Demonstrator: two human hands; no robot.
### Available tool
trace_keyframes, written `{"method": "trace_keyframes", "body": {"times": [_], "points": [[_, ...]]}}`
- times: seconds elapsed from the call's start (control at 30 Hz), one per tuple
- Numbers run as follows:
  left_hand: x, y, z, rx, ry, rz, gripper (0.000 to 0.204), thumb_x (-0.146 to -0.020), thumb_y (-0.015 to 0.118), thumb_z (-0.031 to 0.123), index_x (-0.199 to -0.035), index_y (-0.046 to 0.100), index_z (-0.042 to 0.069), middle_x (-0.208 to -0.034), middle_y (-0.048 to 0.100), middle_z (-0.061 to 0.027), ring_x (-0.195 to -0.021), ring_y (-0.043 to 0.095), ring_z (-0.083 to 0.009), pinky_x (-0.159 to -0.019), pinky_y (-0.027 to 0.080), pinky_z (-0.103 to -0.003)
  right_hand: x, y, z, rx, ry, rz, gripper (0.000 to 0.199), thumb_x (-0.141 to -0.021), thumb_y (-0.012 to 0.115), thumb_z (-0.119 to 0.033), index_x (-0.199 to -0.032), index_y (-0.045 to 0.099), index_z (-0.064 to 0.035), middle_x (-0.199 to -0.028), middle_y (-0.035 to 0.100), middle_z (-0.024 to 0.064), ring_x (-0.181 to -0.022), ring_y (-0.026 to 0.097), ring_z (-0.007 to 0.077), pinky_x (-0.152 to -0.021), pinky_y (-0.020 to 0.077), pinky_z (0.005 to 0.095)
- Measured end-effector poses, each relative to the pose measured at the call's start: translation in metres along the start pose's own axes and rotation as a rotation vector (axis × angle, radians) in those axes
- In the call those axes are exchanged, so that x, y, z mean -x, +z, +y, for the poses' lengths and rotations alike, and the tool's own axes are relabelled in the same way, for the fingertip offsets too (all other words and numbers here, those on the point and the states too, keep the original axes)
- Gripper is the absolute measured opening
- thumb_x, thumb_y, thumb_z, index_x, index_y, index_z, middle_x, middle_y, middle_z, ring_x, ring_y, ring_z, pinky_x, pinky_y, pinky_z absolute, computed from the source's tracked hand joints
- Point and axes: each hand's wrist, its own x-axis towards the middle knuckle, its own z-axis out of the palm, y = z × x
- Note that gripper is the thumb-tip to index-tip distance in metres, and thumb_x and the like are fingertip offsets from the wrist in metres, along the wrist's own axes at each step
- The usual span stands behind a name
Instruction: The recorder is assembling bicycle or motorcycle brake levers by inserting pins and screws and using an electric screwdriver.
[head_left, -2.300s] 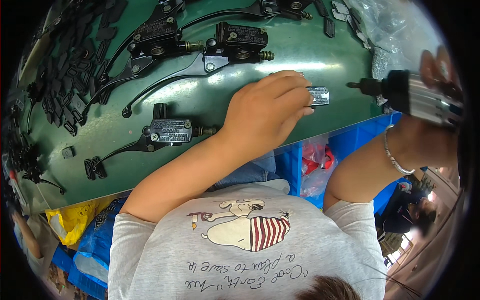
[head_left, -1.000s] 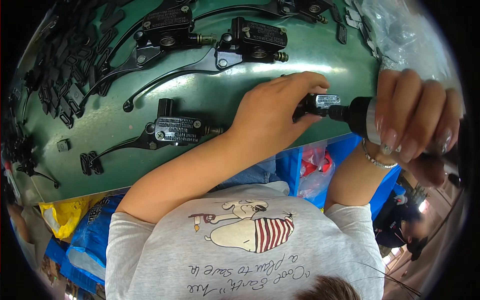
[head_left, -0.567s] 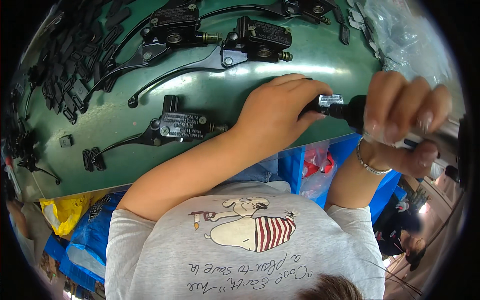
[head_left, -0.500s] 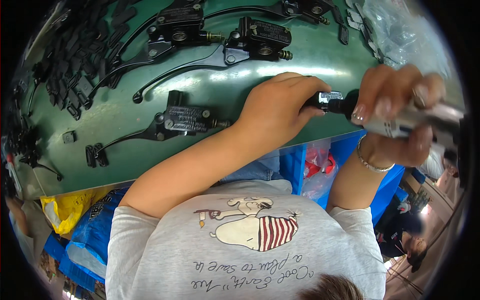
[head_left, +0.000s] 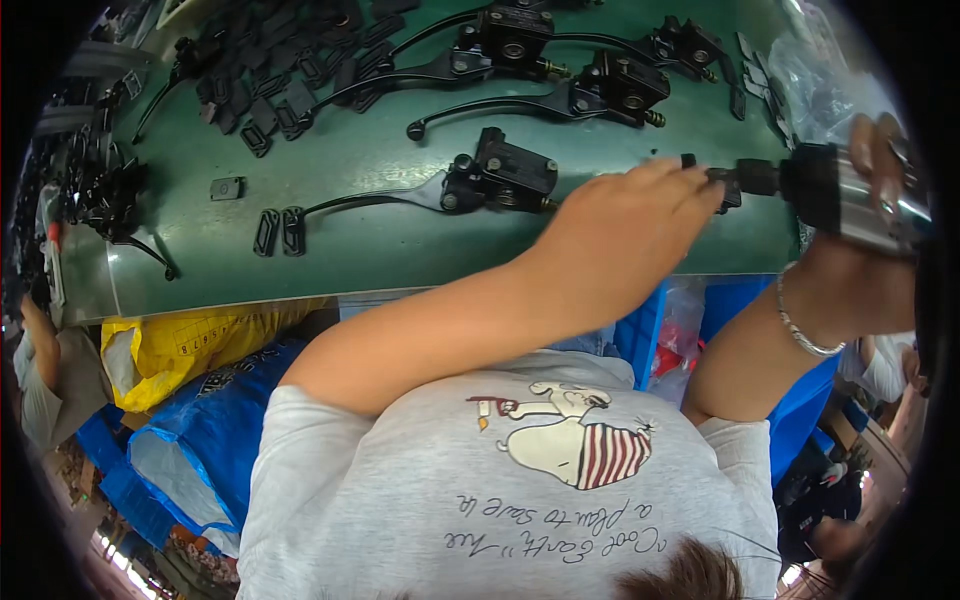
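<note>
My left hand [head_left: 640, 215] reaches across to the right edge of the green table [head_left: 390, 245], its fingertips pinched on a small dark part [head_left: 727, 196] that is mostly hidden by them. My right hand [head_left: 868, 215] grips a powered screwdriver [head_left: 835, 185] with a black nose and silver body, held level, its tip meeting the part at my left fingertips. A black brake lever assembly [head_left: 500, 175] lies just left of my left hand.
Two more lever assemblies [head_left: 620, 90] [head_left: 510, 30] lie further back. Several small black parts [head_left: 270, 85] are heaped at the back left, and clear plastic bags [head_left: 815, 80] sit at the back right. Yellow and blue sacks [head_left: 190, 340] and blue bins [head_left: 735, 300] stand below the table edge.
The screwdriver came in from the right and met the part held by my left hand. Both hands have stayed together there since, while my right hand's grip shifted back along the tool.
</note>
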Motion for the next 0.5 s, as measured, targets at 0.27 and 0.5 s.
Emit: {"method": "trace_keyframes", "body": {"times": [0.27, 0.5], "points": [[0.029, -0.099, -0.058, 0.018, 0.083, 0.076, 0.026, -0.07, 0.078, 0.008, -0.093, 0.069, 0.005, -0.109, 0.071, -0.0077, -0.102, 0.067, -0.0272, -0.084, 0.053, -0.036, -0.005, 0.048, -0.043, -0.894, 0.859, 0.747, 0.039, -0.094, 0.052, -0.034, -0.115, 0.057, -0.0012, -0.099, 0.058, 0.0103, -0.067, 0.055, 0.0137, -0.075, 0.0396, 0.0364], [0.036, -0.091, -0.077, 0.144, -0.094, 0.068, 0.022, -0.067, 0.08, 0.003, -0.086, 0.068, 0.004, -0.105, 0.073, -0.0088, -0.092, 0.069, -0.0244, -0.076, 0.055, -0.032, -0.006, 0.062, -0.031, -0.91, 0.911, 0.636, 0.036, -0.094, 0.052, -0.034, -0.113, 0.055, -0.0033, -0.098, 0.057, 0.0076, -0.065, 0.054, 0.0121, -0.073, 0.0379, 0.0345]]}}
